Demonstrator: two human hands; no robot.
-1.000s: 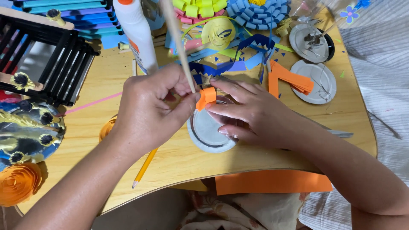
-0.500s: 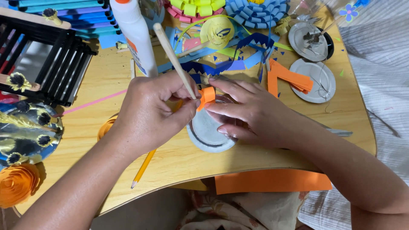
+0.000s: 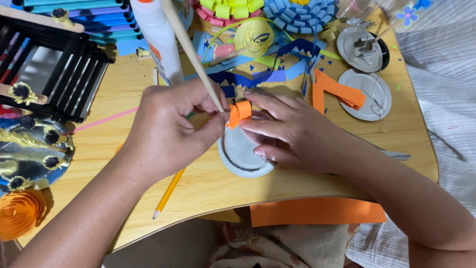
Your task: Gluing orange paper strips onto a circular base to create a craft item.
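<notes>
Pinching orange paper strip [image 3: 240, 112], both hands' [image 3: 168, 131] [image 3: 292, 131] grips hide its lower end

Centre of frame: left hand [image 3: 166, 131] pinching a wooden stick [image 3: 191, 49] with a curled orange paper strip [image 3: 239, 112] at its tip; right hand [image 3: 292, 131] touching the strip, over a round metal lid [image 3: 240, 156]. Wooden surface [image 3: 208, 186]: yellow pencil [image 3: 168, 192] below the left hand, glue bottle [image 3: 156, 37] at top, orange paper rose [image 3: 20, 213] lower left.
</notes>
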